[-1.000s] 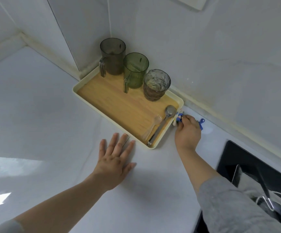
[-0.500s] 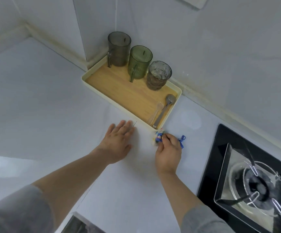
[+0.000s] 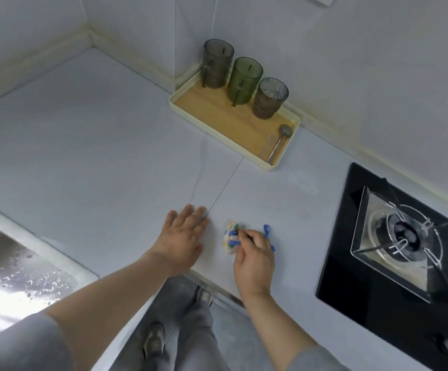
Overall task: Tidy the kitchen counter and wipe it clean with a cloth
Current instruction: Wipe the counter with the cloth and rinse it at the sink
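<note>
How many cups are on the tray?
3, in a row on the tray by the wall: grey cup leftmost, green cup middle, textured glass rightmost. None appears hidden.

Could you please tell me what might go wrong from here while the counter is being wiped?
1. The right hand pinches only a small cloth close to the counter's front edge; a pull toward the body might drop it off.
2. Its blue loop sticks out toward the stove and could snag on its metal prongs.
3. A far stroke might bump the tray and tip the cups.
</note>
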### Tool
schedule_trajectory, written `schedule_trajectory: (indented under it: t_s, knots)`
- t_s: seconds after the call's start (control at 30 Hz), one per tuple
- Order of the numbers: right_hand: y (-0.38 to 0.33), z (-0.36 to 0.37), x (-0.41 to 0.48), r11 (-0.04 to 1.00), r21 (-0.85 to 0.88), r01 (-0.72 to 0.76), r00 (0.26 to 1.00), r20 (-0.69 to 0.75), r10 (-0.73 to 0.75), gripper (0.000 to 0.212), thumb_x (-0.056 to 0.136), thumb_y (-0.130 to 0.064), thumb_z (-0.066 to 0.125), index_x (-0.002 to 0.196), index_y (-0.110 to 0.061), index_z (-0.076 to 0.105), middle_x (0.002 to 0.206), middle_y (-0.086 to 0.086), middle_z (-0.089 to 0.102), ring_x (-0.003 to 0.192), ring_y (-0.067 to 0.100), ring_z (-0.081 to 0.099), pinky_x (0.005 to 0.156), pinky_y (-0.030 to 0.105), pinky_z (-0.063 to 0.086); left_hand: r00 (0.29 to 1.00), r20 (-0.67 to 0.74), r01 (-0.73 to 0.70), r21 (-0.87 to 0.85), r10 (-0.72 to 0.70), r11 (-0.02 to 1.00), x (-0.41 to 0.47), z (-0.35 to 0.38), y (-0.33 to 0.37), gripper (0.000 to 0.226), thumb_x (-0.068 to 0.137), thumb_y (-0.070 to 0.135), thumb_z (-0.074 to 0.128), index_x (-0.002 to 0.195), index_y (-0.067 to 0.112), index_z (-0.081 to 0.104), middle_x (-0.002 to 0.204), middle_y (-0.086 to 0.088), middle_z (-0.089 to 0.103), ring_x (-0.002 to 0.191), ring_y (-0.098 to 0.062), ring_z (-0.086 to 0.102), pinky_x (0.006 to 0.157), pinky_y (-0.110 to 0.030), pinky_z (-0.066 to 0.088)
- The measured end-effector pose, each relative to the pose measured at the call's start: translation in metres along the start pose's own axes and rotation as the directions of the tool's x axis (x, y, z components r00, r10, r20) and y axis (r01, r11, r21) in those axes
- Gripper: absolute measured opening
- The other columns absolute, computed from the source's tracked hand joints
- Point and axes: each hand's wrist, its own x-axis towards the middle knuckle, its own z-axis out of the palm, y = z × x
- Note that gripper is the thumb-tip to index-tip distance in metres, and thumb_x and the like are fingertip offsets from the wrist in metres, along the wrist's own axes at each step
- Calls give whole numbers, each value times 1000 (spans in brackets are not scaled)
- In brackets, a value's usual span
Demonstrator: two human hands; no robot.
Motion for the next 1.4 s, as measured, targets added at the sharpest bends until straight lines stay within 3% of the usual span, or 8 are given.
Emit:
schedule_trajectory:
  t_s: [0.17, 0.33, 0.47, 0.77, 1.03, 1.17, 1.27, 1.4]
  knots:
    - [-19, -5, -56, 997, 55, -45, 998, 35, 43, 34, 70, -6, 63, 99, -21, 74, 93, -8, 64, 84, 9, 51, 67, 25, 50, 998, 32, 44, 54, -46, 998, -33, 8, -6, 67, 97, 38, 39, 153, 20, 9, 161, 0, -11, 147, -27, -10, 117, -46, -2]
    - [-23, -18, -75, 972, 208, -111, 980, 187, 72, 34, 78, -5, 55, 101, -21, 75, 96, -7, 65, 96, 14, 55, 78, 27, 49, 997, 33, 69, 64, -71, 996, -51, 8, 0, 62, 98, 35, 36, 153, 20, 12, 161, 0, -9, 147, -28, -9, 116, -49, -1]
    - [-19, -32, -72, 961, 249, -125, 985, 150, 89, 31, 80, -4, 56, 100, -18, 75, 99, -4, 65, 99, 20, 58, 80, 21, 44, 992, 91, 84, 64, -89, 994, -48, -6, 9, 64, 100, 36, 33, 154, 21, 3, 160, 0, -15, 147, -28, -14, 117, -53, -4]
    - [40, -77, 28, 960, 252, -123, 992, 3, 127, 30, 81, 3, 60, 101, -14, 74, 94, -5, 60, 89, 23, 60, 79, 33, 51, 996, 79, 35, 61, -40, 998, -4, -33, 35, 63, 101, 39, 31, 154, 20, 2, 160, -1, -14, 146, -28, -17, 118, -52, -5]
    - [102, -84, 152, 983, 168, -78, 996, -35, 85, 23, 86, -1, 60, 103, -9, 73, 100, 3, 64, 90, 25, 59, 79, 35, 52, 997, 26, -76, 14, 75, 997, 77, -52, 71, 62, 102, 39, 28, 154, 19, -1, 160, 0, -15, 146, -24, -18, 118, -38, -9]
    - [140, -78, 218, 986, 120, -118, 991, -48, 124, 21, 88, -3, 57, 104, -6, 72, 100, 6, 64, 93, 27, 58, 79, 35, 49, 987, -11, -161, -7, 161, 987, 131, -60, 97, 60, 103, 36, 30, 154, 17, 6, 161, -1, -8, 148, -21, -11, 117, -31, -8]
    - [166, -70, 263, 990, 86, -112, 993, -33, 115, 24, 89, -2, 56, 108, -5, 70, 103, 9, 64, 94, 29, 57, 79, 31, 46, 991, 0, -133, 33, 133, 991, 167, -56, 108, 59, 102, 34, 32, 153, 14, 11, 162, -4, -3, 148, -25, -4, 118, -36, -3]
    - [194, -50, 311, 987, 63, -147, 989, 5, 147, 27, 92, -4, 52, 113, -9, 69, 109, 7, 62, 102, 24, 52, 79, 24, 38, 995, 11, -105, 91, 104, 990, 194, -39, 105, 60, 87, 38, 51, 140, 9, 44, 147, -10, 38, 131, -44, 36, 105, -57, 33]
